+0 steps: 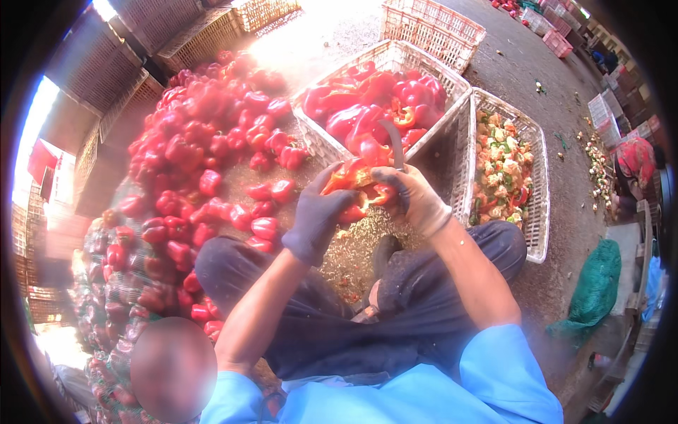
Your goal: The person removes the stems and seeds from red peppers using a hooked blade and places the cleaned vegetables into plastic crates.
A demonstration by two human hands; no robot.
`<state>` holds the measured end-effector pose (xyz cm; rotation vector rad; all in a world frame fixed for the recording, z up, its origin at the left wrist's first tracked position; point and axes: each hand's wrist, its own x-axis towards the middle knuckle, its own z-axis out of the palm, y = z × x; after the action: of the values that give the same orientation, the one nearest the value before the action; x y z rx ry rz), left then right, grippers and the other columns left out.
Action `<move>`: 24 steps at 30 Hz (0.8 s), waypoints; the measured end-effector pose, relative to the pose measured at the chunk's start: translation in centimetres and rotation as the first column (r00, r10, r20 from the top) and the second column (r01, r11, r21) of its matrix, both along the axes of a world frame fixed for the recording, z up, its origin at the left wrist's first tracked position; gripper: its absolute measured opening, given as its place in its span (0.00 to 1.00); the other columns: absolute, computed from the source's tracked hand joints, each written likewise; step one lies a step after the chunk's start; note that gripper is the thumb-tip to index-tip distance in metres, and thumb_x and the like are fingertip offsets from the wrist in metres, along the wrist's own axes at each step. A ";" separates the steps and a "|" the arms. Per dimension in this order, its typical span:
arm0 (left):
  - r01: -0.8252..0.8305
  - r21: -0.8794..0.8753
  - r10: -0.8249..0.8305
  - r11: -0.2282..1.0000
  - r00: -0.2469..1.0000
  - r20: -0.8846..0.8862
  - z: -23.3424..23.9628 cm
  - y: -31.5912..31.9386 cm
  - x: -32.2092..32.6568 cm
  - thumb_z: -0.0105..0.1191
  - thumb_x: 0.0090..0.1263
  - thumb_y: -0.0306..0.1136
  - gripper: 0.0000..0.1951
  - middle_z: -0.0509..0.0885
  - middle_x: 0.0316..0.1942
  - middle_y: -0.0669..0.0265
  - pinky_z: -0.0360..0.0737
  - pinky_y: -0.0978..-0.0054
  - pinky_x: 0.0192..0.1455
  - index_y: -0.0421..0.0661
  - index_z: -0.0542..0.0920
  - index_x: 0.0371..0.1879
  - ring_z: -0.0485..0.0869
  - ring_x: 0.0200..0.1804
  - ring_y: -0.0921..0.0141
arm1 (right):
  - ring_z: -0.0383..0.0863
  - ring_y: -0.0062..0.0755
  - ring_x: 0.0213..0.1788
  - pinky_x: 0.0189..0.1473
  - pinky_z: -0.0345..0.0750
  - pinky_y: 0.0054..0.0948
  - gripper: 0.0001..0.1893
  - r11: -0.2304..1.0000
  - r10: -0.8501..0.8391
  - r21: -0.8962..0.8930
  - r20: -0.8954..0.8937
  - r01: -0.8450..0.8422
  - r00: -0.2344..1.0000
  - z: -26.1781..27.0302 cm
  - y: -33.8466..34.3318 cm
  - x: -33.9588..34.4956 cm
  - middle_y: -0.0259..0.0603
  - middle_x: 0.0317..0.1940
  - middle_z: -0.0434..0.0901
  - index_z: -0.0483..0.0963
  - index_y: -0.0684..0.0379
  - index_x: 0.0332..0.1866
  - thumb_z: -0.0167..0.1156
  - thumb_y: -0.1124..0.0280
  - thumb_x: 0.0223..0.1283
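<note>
Both my hands are gloved and meet over my crossed legs around a red bell pepper (349, 177), cut open so that its pale inside shows. My left hand (318, 217) grips the pepper from the left. Held in my right hand (421, 199) is a knife with a curved blade (393, 139), which points up and away from me. The right thumb presses by the opened pepper, and a cut piece (378, 195) with a pale inner rim hangs between the hands. My right fingers and the knife's handle are mostly hidden.
A plastic crate (312, 139) of cut red peppers stands ahead, beside a crate (539, 196) of pepper cores. Whole peppers (196, 127) are heaped on the left, near filled mesh sacks (114, 297). Seeds (349, 265) cover the ground below. A green mesh sack (596, 281) and another person (635, 164) are right.
</note>
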<state>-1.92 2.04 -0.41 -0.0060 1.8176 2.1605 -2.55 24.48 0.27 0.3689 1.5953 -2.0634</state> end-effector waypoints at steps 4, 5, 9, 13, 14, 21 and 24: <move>0.055 0.108 -0.057 0.993 0.998 0.020 -0.5 0.0 0.1 0.67 0.71 0.28 0.31 0.91 0.54 0.62 0.87 0.78 0.50 0.32 0.77 0.73 0.89 0.48 0.76 | 0.77 0.14 0.19 0.17 0.61 0.19 0.19 0.999 0.033 0.008 0.036 -0.033 0.999 -1.8 1.7 -0.7 0.32 0.27 0.88 0.83 0.49 0.49 0.73 0.45 0.69; 0.069 0.161 -0.073 0.985 0.997 0.022 -0.5 -0.2 0.1 0.67 0.71 0.28 0.29 0.90 0.54 0.63 0.88 0.78 0.50 0.32 0.80 0.71 0.89 0.49 0.76 | 0.76 0.14 0.19 0.17 0.61 0.18 0.20 0.997 0.057 -0.053 0.085 -0.052 0.995 -2.3 2.4 -1.1 0.34 0.30 0.90 0.83 0.49 0.50 0.71 0.43 0.69; 0.077 0.197 -0.052 0.977 0.990 -0.128 -3.5 -1.3 0.1 0.65 0.73 0.29 0.22 0.90 0.54 0.61 0.89 0.76 0.50 0.35 0.85 0.65 0.88 0.51 0.76 | 0.76 0.14 0.18 0.16 0.60 0.18 0.26 0.996 0.046 -0.084 0.057 -0.041 0.997 -0.7 0.7 -1.0 0.44 0.40 0.95 0.83 0.49 0.55 0.67 0.36 0.71; -0.129 0.110 0.133 0.985 0.991 -0.030 -3.3 -1.0 0.1 0.65 0.72 0.31 0.25 0.91 0.51 0.59 0.89 0.72 0.53 0.41 0.83 0.69 0.89 0.51 0.75 | 0.74 0.14 0.17 0.16 0.66 0.20 0.18 0.980 -0.101 0.180 0.107 0.081 0.989 -0.3 -0.1 -2.6 0.27 0.28 0.82 0.82 0.55 0.53 0.73 0.51 0.75; -0.206 -0.043 0.198 0.978 0.970 -0.140 -3.9 -0.7 0.1 0.65 0.72 0.31 0.26 0.92 0.51 0.59 0.88 0.70 0.54 0.41 0.82 0.70 0.89 0.51 0.74 | 0.74 0.14 0.17 0.16 0.67 0.19 0.18 0.944 -0.139 0.293 -0.057 0.150 0.989 -0.6 -0.8 -2.5 0.27 0.28 0.81 0.81 0.56 0.53 0.72 0.52 0.76; -0.539 -0.439 0.141 0.719 0.731 -0.667 -3.3 0.3 0.2 0.69 0.70 0.28 0.26 0.89 0.57 0.48 0.88 0.62 0.60 0.39 0.81 0.67 0.92 0.58 0.53 | 0.76 0.15 0.18 0.16 0.68 0.18 0.15 0.990 -0.141 -0.031 -0.133 0.139 0.981 -0.1 -3.1 1.2 0.32 0.30 0.84 0.79 0.56 0.55 0.66 0.55 0.82; -0.615 -0.393 -0.015 0.684 0.526 -0.850 -3.9 0.4 0.1 0.70 0.63 0.22 0.30 0.88 0.56 0.48 0.88 0.57 0.58 0.43 0.82 0.68 0.90 0.57 0.48 | 0.72 0.15 0.15 0.14 0.63 0.19 0.24 0.984 -0.129 0.127 0.048 0.122 0.990 0.4 -4.2 1.1 0.27 0.22 0.78 0.82 0.52 0.50 0.70 0.39 0.74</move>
<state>-1.85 2.47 -4.28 0.6416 3.3229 1.6225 -1.45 20.25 0.66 0.5808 1.7105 -2.0312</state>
